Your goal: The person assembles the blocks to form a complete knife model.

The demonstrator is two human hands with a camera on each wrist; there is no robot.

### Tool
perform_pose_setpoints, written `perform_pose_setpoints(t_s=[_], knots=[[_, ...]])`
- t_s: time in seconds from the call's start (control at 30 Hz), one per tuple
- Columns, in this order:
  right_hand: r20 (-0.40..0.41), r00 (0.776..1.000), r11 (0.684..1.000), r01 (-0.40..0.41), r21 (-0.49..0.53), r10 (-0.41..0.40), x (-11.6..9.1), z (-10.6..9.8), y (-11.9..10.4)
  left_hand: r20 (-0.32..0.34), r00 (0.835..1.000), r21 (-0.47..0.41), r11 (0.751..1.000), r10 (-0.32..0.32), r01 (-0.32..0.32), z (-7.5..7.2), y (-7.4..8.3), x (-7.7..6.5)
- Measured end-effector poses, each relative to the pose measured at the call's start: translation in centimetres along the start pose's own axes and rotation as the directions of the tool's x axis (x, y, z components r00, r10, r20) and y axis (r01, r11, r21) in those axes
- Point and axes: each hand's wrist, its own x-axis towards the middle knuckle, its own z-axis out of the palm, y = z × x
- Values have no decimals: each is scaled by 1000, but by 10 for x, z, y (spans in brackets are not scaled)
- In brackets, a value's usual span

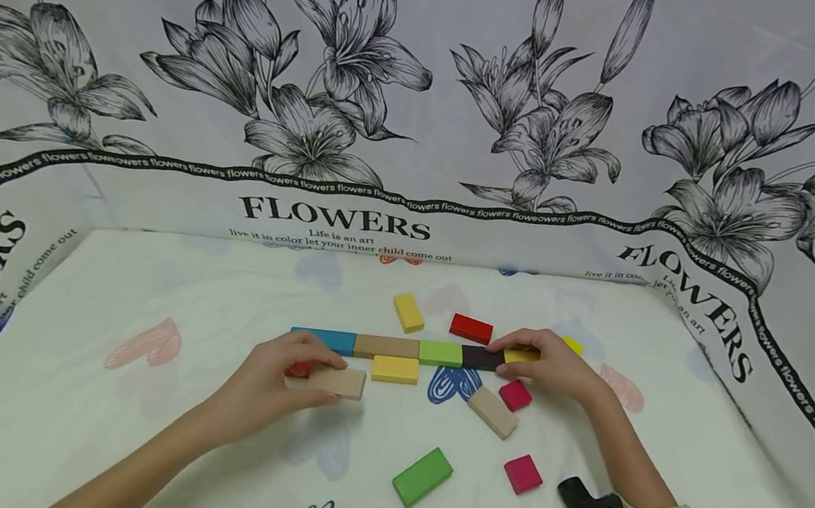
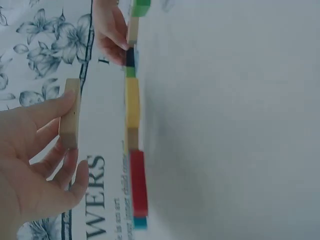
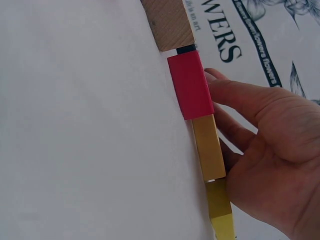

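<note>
In the head view my left hand [image 1: 280, 378] pinches a plain beige wooden block [image 1: 346, 383] between thumb and fingers, just in front of a row's left part. The left wrist view shows the same block [image 2: 70, 115] at the fingertips. The row runs blue block [image 1: 325, 340], brown block [image 1: 386, 347], light green block [image 1: 440, 353], black block [image 1: 480, 358] and yellow-orange block [image 1: 521, 356]. At its right end my right hand [image 1: 549, 362] holds the black block, thumb in front, finger behind. A yellow block [image 1: 395, 369] lies against the row's front. My left hand partly hides a red block [image 1: 298, 369].
Behind the row lie a yellow block [image 1: 408, 313], a red block [image 1: 471, 328] and a bright yellow piece [image 1: 573, 345]. Nearer are a beige block [image 1: 493, 412], two crimson blocks [image 1: 515, 395] and a green block [image 1: 423, 477]. A patterned cloth [image 1: 202, 465] covers the table.
</note>
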Motion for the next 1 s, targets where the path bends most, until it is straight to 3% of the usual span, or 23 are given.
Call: perform_pose_setpoints(t_s=[0.27, 0.57, 0.83, 1.0], knots=[[6, 1000, 1000, 11, 4, -11, 0, 0, 1, -41, 999, -53, 998, 34, -36, 20, 14, 29], [8, 1000, 1000, 19, 4, -19, 0, -1, 0, -18, 995, -92, 991, -95, 93, 37, 20, 52], [7, 1000, 1000, 9, 1, -9, 0, 0, 0, 5, 982, -97, 977, -191, 191, 51, 12, 54], [5, 1000, 1000, -2, -2, 2, 0, 0, -2, 34, 983, -89, 979, -181, 183, 57, 6, 52]])
